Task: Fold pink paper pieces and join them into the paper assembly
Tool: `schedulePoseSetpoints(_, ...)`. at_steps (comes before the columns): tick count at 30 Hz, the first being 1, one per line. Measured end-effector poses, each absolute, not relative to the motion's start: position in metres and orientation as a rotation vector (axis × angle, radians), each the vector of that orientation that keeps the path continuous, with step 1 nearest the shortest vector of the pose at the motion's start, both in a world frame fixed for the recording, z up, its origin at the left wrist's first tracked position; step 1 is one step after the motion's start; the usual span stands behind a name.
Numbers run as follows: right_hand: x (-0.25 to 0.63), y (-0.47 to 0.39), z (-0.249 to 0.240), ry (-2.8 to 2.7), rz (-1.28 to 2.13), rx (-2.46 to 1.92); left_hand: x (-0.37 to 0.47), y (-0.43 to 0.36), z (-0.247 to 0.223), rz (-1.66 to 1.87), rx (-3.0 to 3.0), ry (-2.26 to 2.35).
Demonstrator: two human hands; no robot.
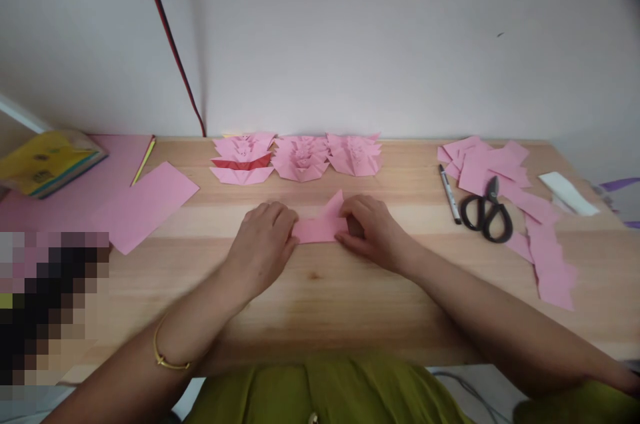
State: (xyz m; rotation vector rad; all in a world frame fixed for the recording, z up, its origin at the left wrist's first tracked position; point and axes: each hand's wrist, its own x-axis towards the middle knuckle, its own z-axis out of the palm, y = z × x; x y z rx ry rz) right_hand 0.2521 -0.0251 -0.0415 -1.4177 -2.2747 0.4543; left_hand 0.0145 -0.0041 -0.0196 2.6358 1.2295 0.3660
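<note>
A small sheet of pink paper (316, 231), partly folded, lies on the wooden table in front of me. A pointed flap of it stands up near its right end. My left hand (267, 241) grips the paper's left end with fingers curled over it. On the other end, my right hand (373, 231) is closed, pinching the paper's right edge between thumb and fingers. Beyond my hands, several folded pink paper pieces (303, 159) stand in three stacks along the wall, with one red folded piece (243, 163) in the left stack.
Black-handled scissors (485, 217) and a marker pen (449, 194) lie at the right beside loose pink paper pieces (550, 264). A white strip (567, 194) is farther right. At the left are large pink sheets (153, 207), a yellow pencil (144, 161) and a yellow packet (47, 161).
</note>
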Motion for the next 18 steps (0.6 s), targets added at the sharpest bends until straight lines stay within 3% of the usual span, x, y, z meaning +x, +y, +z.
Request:
schedulePoseSetpoints(7,0.2493,-0.0304,-0.0377,-2.3,0.377,-1.376,0.0176,-0.0087,-0.0272,0.257,2.905,0.727)
schedulePoseSetpoints(18,0.2511,-0.0285,-0.0374,-2.357,0.403,-1.363,0.0169,-0.0065,-0.0292,0.254,2.864,0.746)
